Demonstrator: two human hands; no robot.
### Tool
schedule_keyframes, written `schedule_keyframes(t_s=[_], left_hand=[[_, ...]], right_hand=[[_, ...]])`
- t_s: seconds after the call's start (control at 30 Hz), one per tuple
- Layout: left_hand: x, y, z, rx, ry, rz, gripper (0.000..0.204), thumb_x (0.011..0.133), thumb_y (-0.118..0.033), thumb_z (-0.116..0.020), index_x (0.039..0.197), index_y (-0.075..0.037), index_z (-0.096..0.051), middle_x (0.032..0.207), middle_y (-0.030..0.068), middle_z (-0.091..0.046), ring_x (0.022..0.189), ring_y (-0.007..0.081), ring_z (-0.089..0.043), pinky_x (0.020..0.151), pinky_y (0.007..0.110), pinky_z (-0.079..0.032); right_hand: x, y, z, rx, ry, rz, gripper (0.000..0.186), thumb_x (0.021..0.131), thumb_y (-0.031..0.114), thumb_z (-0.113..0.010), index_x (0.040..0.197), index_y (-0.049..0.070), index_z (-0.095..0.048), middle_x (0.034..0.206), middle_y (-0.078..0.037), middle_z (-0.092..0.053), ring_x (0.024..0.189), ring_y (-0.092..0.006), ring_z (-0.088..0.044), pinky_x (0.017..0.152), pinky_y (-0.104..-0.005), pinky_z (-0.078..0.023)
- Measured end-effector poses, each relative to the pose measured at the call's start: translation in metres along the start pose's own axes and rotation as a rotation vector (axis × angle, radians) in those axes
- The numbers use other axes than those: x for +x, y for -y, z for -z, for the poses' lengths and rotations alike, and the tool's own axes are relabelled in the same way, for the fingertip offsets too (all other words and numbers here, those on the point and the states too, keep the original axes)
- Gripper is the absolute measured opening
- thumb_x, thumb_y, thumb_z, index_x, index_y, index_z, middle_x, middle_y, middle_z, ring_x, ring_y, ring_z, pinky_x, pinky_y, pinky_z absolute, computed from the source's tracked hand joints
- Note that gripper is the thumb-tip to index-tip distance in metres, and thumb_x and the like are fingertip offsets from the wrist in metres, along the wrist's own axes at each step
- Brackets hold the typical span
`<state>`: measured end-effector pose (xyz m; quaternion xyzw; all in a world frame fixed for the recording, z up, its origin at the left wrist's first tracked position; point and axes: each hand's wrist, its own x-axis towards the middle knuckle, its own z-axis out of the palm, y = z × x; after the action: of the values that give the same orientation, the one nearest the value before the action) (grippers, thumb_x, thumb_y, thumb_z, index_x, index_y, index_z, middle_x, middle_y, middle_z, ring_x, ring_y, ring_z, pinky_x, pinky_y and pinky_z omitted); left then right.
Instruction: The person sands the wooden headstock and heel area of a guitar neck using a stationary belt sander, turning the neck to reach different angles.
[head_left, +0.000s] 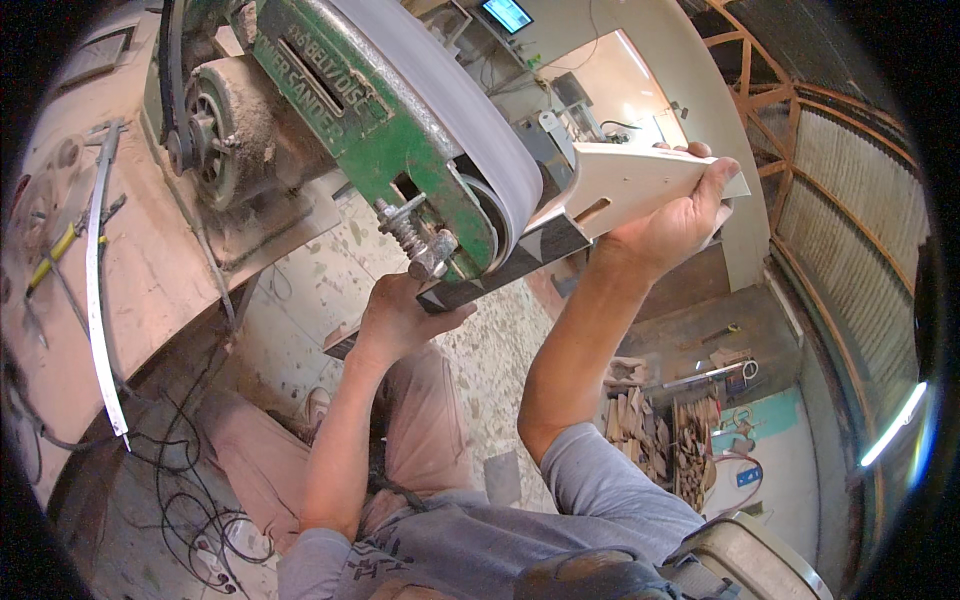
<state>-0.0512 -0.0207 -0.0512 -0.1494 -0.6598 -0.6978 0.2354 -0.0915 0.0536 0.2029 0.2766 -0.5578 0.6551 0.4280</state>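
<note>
1. Corrugated wall sheeting on rust-coloured framing bounds the right side of the workshop. A lit screen stands at the top of the view.
2. Debris is scattered over the floor. Wood offcuts are stacked at the lower right.
3. Green belt sander: located at upper centre, tilted in view, with a grey abrasive belt running around its rounded lower end. A tension spring is fitted beside that end.
4. Board: located at the belt's rounded end, slanting from lower left to upper right. It has a pale face, a slot, and a dark edge band with pale triangles. The exact contact line is hidden.
5. Left hand: closed on the board's lower-left portion; some fingers are hidden.
6. Right hand: clamped on the upper-right end, thumb at the near side, fingertips over the top edge.
7. Workbench, left: carries a yellow-handled tool and a long pale strip. Dark cables lie looped below.
</note>
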Motion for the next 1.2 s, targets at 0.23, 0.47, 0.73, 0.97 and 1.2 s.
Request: schedule_keyframes(t_s=[0.23,0.47,0.73,0.97,1.2], left_hand=[[-0.003,-0.002,0.005,-0.069,0.094,0.08,0.043,0.071,-0.035,-0.081,0.098,-0.002,-0.07,0.085,0.0174,-0.071,0.078,0.0313,-0.07,0.073,0.039,-0.055],[-0.002,0.005,-0.005,-0.044,0.071,0.066,0.049,0.071,-0.04,-0.081,0.101,-0.004,-0.07,0.088,0.0168,-0.071,0.077,0.0324,-0.069,0.073,0.04,-0.055],[0.004,-0.013,0.002,0.012,0.122,0.127,0.063,0.068,-0.04,-0.084,0.117,-0.006,-0.062,0.106,0.0176,-0.066,0.1,0.0318,-0.063,0.089,0.04,-0.049],[0.0,-0.009,0.004,-0.092,0.067,0.033,0.055,0.07,-0.044,-0.081,0.101,-0.002,-0.069,0.082,0.02,-0.069,0.077,0.0346,-0.069,0.074,0.04,-0.054],[-0.008,0.002,0.002,-0.142,0.164,0.133,0.056,0.069,-0.043,-0.08,0.104,-0.001,-0.069,0.081,0.0176,-0.071,0.076,0.0287,-0.071,0.075,0.038,-0.054]], right_hand=[[-0.011,-0.002,0.001,-0.114,-0.059,0.111,0.051,0.098,0.026,-0.059,0.122,0.0,-0.023,0.097,-0.015,-0.054,0.08,-0.0216,-0.061,0.066,-0.0395,-0.057],[-0.005,-0.001,-0.006,-0.128,-0.067,0.094,0.046,0.099,0.031,-0.056,0.12,-0.003,-0.032,0.096,-0.015,-0.053,0.083,-0.0222,-0.061,0.067,-0.0387,-0.056],[0.016,0.013,-0.008,-0.072,-0.04,0.091,0.035,0.101,0.031,-0.053,0.099,-0.004,-0.048,0.096,-0.014,-0.051,0.087,-0.0226,-0.061,0.07,-0.0381,-0.057],[-0.005,0.011,-0.013,-0.135,-0.099,0.162,0.047,0.099,0.027,-0.057,0.115,-0.007,-0.029,0.099,-0.019,-0.051,0.09,-0.0259,-0.061,0.069,-0.0408,-0.06],[-0.015,0.008,-0.01,-0.171,-0.102,0.152,0.049,0.098,0.026,-0.059,0.117,-0.005,-0.027,0.099,-0.019,-0.052,0.09,-0.0251,-0.061,0.069,-0.0398,-0.059]])
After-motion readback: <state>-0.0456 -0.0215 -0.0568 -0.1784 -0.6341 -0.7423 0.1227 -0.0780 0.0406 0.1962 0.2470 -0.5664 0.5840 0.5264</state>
